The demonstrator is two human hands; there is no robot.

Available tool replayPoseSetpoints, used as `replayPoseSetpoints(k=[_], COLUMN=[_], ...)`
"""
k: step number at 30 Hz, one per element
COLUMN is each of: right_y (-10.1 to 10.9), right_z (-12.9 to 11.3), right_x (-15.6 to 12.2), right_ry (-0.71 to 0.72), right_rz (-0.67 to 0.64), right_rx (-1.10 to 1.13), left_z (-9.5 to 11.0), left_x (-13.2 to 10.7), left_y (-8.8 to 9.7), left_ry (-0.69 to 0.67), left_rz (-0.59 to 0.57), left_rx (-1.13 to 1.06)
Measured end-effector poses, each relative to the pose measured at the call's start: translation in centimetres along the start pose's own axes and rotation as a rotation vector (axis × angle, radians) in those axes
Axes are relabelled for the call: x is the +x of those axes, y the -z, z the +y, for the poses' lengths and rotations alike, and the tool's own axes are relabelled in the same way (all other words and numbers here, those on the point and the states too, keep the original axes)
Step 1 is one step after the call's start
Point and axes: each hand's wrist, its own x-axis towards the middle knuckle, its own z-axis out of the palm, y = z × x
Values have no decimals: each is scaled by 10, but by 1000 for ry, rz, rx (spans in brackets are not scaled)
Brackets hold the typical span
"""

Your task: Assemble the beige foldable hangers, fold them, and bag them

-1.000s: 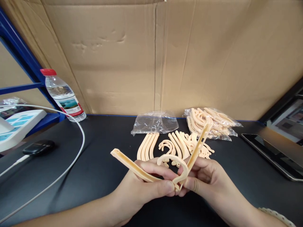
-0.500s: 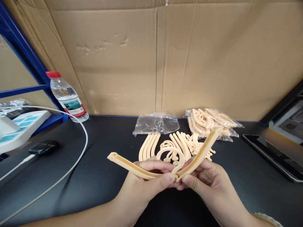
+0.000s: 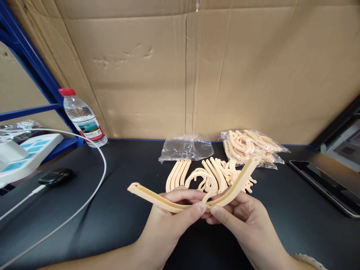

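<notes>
My left hand (image 3: 171,221) pinches the inner end of a beige plastic hanger arm (image 3: 149,195), which sticks out to the left and shows a hollow channel. In my right hand (image 3: 244,221) is the matching hanger arm (image 3: 242,182), angled up to the right. The two arms meet between my thumbs, where the foot of a curved hanger hook (image 3: 201,171) also sits. My fingers hide part of this joint. Just behind, several loose hanger arms (image 3: 178,174) lie side by side, with more arms (image 3: 215,168) and small parts (image 3: 249,183) to the right.
An open clear plastic bag (image 3: 185,147) and a filled bag of hanger parts (image 3: 250,144) lie near the cardboard wall (image 3: 140,75). A phone (image 3: 323,187) is at the right. At the left are a water bottle (image 3: 84,120), white cable (image 3: 105,165), black adapter (image 3: 56,176) and power strip (image 3: 36,150).
The right arm has swung closer in line with the left one, and their inner ends now meet more closely. The hook has tilted back slightly. Both hands keep their grip.
</notes>
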Motion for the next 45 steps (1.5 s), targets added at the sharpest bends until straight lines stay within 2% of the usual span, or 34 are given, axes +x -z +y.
replayPoseSetpoints(k=[2,6,9,11,14,17,20,23,27,32,34,36,38,41,45], right_y=[-1,-2,3,9,20,35,54,71,80,83,87,93,100,106,108], right_z=[0,1,-3,-7,-15,-20,-24,-28,-28,-15,-13,-15,-18,-22,-24], right_x=[1,2,5,8,13,11,-2,-18,-30,-28,-28,-30,-33,-38,-40], right_ry=[-8,0,-29,8,85,22,-9,-5,-41,-105,-75,-3,68,149,194], right_rz=[2,-11,-80,-106,-39,10,83,166,183,147,121,86,52,12,-44], right_rx=[21,39,-47,-118,-123,-74,-73,-115,-144,-226,-368,-587,-823,-1094,-1192], left_z=[1,0,0,1,3,6,9,12,9,0,-2,-1,1,5,9], left_x=[0,3,5,5,3,0,-5,-12,-20,-23,-23,-23,-23,-23,-22], left_y=[0,2,5,7,7,8,18,38,57,60,60,61,63,64,64], left_ry=[-17,10,56,46,17,83,94,43,-77,-478,-636,-739,-784,-767,-725], left_rz=[30,16,-25,-19,55,109,109,93,-32,-293,-361,-382,-385,-413,-469], left_rx=[18,-25,-26,8,66,47,-2,77,412,980,1137,1233,1289,1319,1379])
